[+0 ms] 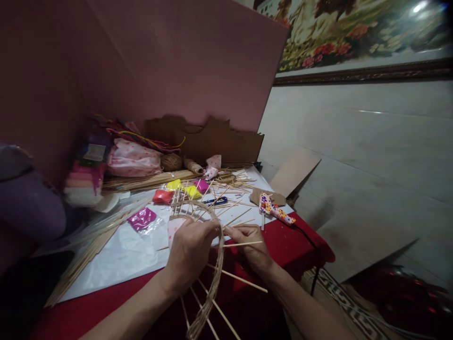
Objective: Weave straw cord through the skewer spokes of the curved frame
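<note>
A round twine-woven frame (220, 264) with thin wooden sticks radiating from it stands tilted between my hands. My left hand (191, 248) is closed on its inner side, fingers wrapped near the rim. My right hand (253, 248) pinches at the outer side of the same rim, close to a stick (242, 244). Whether it grips a stick or the twine is hidden by the fingers. Behind my left hand shows a piece of pink spotted fabric (173, 229). Dark blue-handled scissors (217, 201) lie just beyond the frame.
A flower-patterned glue gun (274, 210) rests by cardboard at the table's right, its cord hanging over the edge. Colourful packets (142, 218), loose sticks and twine balls (171, 162) crowd the back. Long stick bundles (88, 257) lie left on the white sheet (113, 264).
</note>
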Tool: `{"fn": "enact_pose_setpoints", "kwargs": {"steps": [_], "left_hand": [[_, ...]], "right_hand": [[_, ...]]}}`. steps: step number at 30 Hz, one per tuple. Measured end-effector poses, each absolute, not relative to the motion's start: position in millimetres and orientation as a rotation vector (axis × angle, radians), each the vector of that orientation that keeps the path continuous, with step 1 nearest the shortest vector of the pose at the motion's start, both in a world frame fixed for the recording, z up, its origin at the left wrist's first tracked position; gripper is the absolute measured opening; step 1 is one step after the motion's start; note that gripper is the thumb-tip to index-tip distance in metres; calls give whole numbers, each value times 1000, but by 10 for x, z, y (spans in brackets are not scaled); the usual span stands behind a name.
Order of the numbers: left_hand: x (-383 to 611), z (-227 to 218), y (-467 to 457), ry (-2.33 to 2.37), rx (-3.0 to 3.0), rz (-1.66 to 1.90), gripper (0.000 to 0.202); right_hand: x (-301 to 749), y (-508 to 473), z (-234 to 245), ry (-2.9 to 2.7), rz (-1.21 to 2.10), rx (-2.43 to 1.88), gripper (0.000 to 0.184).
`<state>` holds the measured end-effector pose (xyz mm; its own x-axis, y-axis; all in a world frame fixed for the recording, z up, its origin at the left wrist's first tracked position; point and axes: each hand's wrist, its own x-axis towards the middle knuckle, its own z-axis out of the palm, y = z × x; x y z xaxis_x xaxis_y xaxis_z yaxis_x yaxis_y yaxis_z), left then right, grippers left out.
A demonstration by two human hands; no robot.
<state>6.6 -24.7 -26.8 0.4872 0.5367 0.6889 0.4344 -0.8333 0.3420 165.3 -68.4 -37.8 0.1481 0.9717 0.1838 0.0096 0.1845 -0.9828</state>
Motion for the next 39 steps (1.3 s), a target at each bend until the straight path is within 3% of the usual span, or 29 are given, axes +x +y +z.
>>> {"fn": "enact_pose_setpoints", "kwargs": {"steps": [12,29,39], "left_hand": [[60,-317,-235,820,2629,1372,16],[46,-298,-222,745,2705,1384,24],[44,-326,-210,815,2734,1292,29]], "right_hand": [[1740,-728,-348,-1336,917,-1066,16],[1924,-739,-251,-1937,425,-994,24],[2205,-808,343,-2582,44,-1136,21]]}}
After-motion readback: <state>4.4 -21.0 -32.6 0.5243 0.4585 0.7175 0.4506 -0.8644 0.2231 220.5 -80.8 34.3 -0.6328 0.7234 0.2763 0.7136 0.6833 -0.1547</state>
